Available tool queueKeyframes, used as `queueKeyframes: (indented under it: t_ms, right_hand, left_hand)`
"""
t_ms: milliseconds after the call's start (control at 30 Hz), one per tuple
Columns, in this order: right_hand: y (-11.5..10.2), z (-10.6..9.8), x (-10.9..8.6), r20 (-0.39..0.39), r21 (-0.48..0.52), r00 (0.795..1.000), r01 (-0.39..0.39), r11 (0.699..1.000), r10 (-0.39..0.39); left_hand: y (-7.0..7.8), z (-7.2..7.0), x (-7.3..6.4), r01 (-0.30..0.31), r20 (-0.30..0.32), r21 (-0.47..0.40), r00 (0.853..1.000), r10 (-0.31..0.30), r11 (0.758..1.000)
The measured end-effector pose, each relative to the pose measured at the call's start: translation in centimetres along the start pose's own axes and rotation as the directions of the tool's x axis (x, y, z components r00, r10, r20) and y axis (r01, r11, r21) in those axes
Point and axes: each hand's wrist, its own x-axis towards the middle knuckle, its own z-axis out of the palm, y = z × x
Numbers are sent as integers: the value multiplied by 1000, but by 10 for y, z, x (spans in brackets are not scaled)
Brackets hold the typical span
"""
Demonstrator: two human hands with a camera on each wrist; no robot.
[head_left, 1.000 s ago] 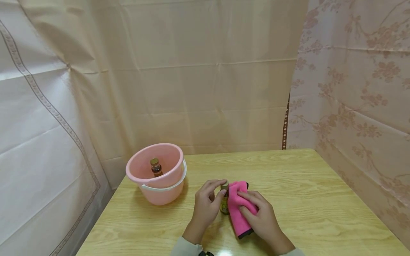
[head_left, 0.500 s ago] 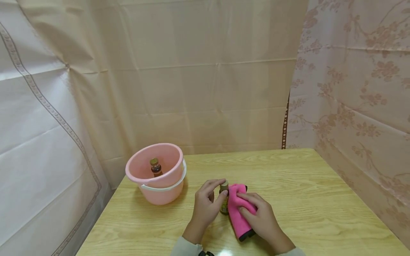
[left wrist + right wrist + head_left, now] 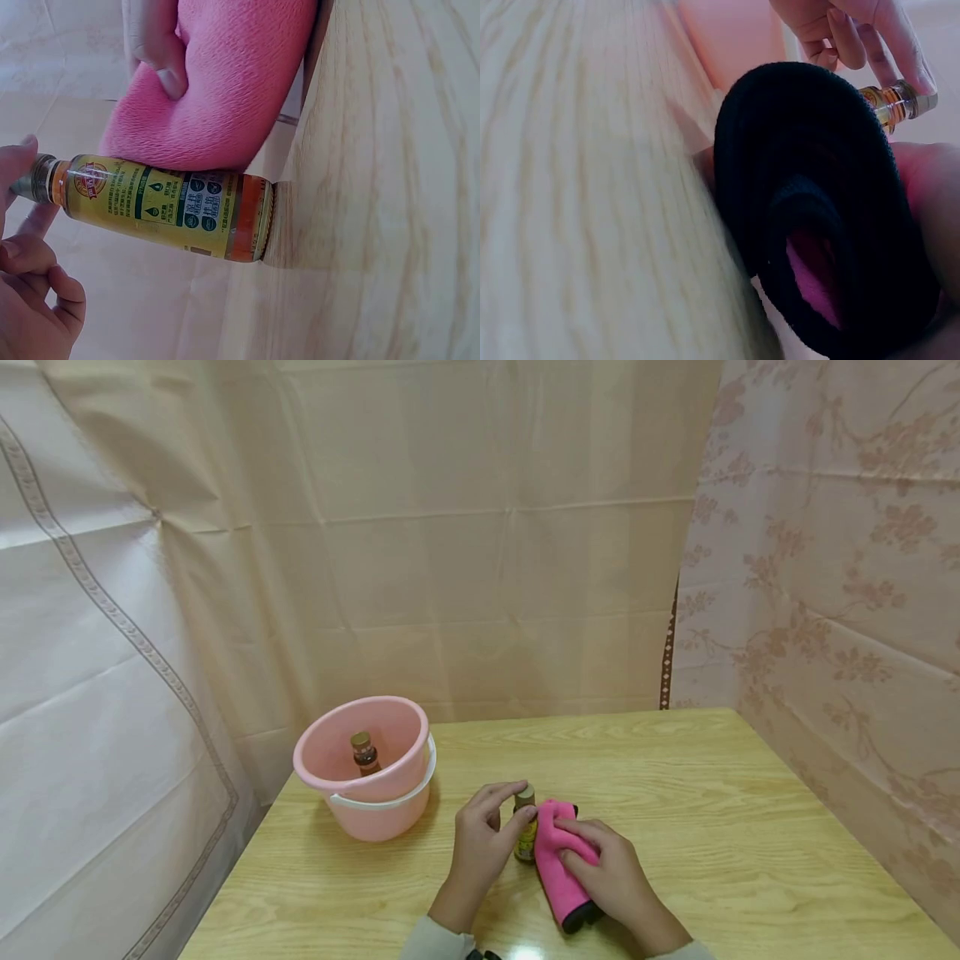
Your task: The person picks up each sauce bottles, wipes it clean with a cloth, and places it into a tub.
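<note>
A small glass bottle with a yellow label (image 3: 525, 843) stands upright on the wooden table. My left hand (image 3: 482, 837) pinches its cap between thumb and fingertip; the left wrist view shows the label and orange bottom band of the bottle (image 3: 161, 201). To the right, my right hand (image 3: 621, 870) grips a folded pink cloth (image 3: 555, 872) with black edging. In the left wrist view, the cloth (image 3: 217, 90) lies against the bottle's side. Seen from the right wrist, the cloth's rolled black edge (image 3: 810, 97) hides most of the bottle.
At the table's left stands a pink bucket (image 3: 375, 820) with a white handle (image 3: 390, 802). Inside it is a dark bottle (image 3: 365, 753) with a gold-coloured cap. The wooden table (image 3: 712, 827) extends to the right, and curtains (image 3: 480, 568) hang behind and on both sides.
The pink cloth has slid slightly down and toward me beside the bottle, so more of the yellow label shows. My left hand stays at the cap.
</note>
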Motion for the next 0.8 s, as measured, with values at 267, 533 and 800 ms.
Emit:
queueKeyframes:
  t_ms: [267, 533, 800]
  right_hand:
    - [-1, -1, 0, 62, -28, 995, -83, 996, 84]
    - [1, 1, 1, 52, -51, 997, -60, 997, 62]
    - [0, 3, -2, -27, -70, 999, 40, 997, -42]
  left_hand:
    - [0, 0, -1, 19, -20, -30, 1000, -19, 999]
    - [1, 1, -1, -50, -53, 48, 997, 53, 998]
    - [0, 1, -1, -82, -58, 62, 995, 85, 995]
